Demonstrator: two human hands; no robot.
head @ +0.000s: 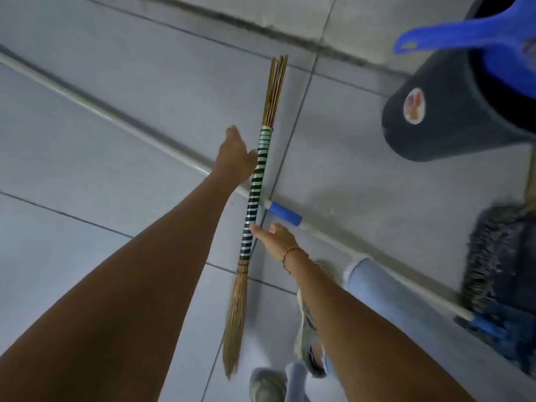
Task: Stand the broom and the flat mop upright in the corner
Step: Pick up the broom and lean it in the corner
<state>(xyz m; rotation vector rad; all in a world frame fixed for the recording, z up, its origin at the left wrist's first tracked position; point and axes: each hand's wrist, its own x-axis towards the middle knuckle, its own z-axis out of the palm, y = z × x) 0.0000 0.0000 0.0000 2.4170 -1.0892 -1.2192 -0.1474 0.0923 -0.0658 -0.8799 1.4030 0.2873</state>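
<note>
The broom (256, 187), a bundle of brown sticks with a black-and-white striped wrap, lies on the grey tiled floor and crosses over the flat mop's white pole (121, 118). The pole carries a blue grip (285, 213) and ends at the fringed grey mop head (493, 271) at the lower right. My left hand (235, 158) is beside the upper part of the wrap, fingers extended, thumb against the broom. My right hand (275, 236), with a bracelet on its wrist, has its fingertips on the lower wrap. Neither hand is closed around the broom.
A dark round bin (435, 120) with a blue dustpan (464, 33) in it stands at the upper right. A dark seam where floor meets wall (261, 27) runs along the top. My jeans leg (374, 285) and shoes (266, 387) are at the bottom.
</note>
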